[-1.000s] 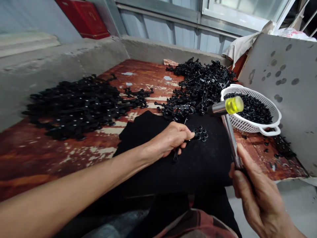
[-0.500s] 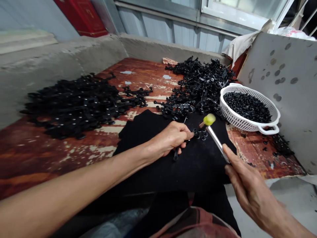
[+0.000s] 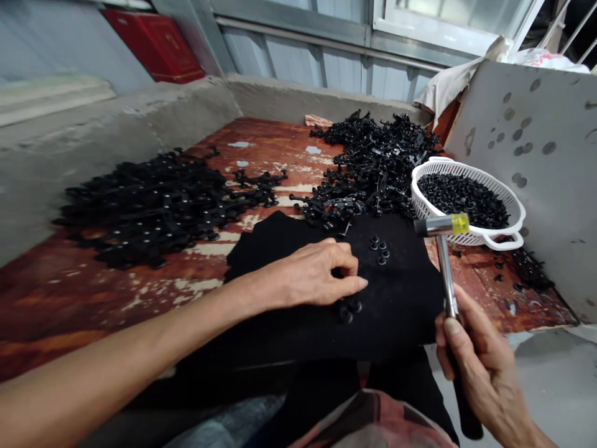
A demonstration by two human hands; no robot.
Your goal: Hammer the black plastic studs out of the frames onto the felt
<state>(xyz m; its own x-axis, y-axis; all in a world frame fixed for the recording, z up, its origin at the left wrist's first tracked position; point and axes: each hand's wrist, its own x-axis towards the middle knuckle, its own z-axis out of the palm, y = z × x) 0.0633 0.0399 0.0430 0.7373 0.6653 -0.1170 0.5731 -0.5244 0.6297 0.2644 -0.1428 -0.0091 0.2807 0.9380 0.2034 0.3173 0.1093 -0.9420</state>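
Observation:
My right hand is closed around the handle of a small two-faced hammer. Its metal head, with one yellow face and one black face, is raised at the right of the black cloth. Over the middle of the cloth, my left hand has its fingers curled and its thumb pointing right. From under it show the round ends of a black part; the fingers hide the remainder of this part. Several small black round caps lie on the cloth just beyond my left hand.
A heap of black jointed parts covers the table's left side, and another heap lies at the back. At the right, a white basket holds many small black pieces. A grey spotted panel bounds the right side.
The hammer has risen and moved right, away from the caps. My left hand has turned palm-down, and the black part's round ends now show below it.

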